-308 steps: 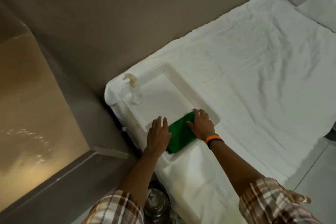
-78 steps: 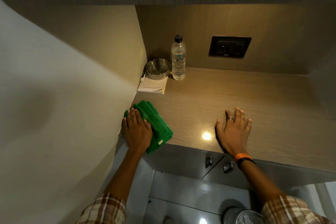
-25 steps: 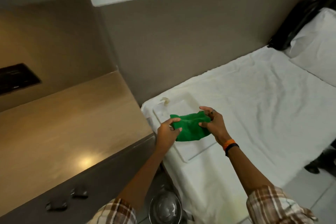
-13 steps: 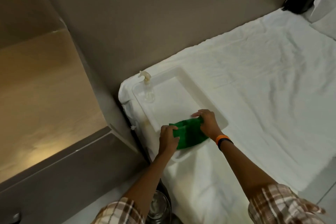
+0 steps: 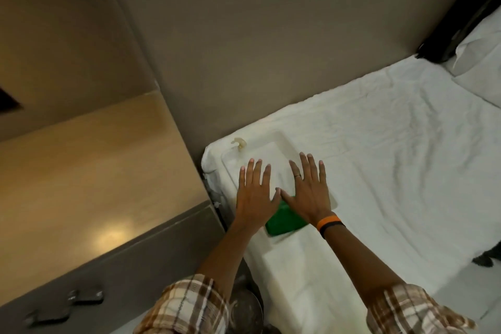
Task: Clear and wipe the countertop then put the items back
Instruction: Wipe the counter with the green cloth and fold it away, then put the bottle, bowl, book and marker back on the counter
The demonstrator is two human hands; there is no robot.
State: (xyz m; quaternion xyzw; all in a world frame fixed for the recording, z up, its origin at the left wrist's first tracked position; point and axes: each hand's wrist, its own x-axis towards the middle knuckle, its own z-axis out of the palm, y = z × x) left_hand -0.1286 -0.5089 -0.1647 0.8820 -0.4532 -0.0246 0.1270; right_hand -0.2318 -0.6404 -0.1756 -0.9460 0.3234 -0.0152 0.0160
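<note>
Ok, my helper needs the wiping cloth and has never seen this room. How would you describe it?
Find the white bed beside the wooden countertop. A white tray sits on the bed's corner nearest that countertop, and the cloth lies at the tray's near end. It is the only green thing there.

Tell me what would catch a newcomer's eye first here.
First, the two open hands: the left hand and right hand are spread flat side by side over a white tray on the bed's white sheet. Between the wrists, a folded green cloth lies at the tray's near end, the strongest colour besides the orange wristband on the right wrist. To the left, the lit wooden countertop glows warm.
</note>
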